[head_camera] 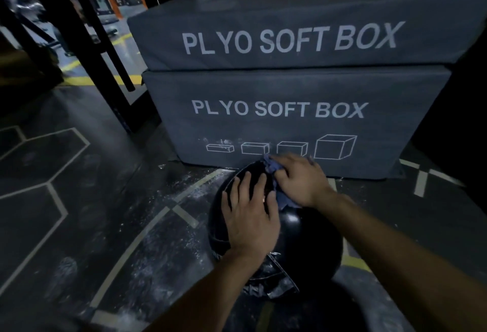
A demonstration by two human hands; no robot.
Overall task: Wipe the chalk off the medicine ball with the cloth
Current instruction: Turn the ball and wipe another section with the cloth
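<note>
Medicine ball (pixel 297 229) rests on floor (pixel 79 200) before stacked plyo boxes (pixel 290 110). Left hand (pixel 250 215) lies flat (fingers spread) on top; right hand (pixel 300 181) grips blue cloth (pixel 271 165) against the ball.

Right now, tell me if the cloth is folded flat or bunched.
Bunched: the cloth shows crumpled folds under the right hand on the medicine ball.

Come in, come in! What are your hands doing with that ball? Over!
Left hand flat on medicine ball, steadying. Right hand grips cloth on ball's far side. Plyo boxes close behind; nothing blocking.
</note>
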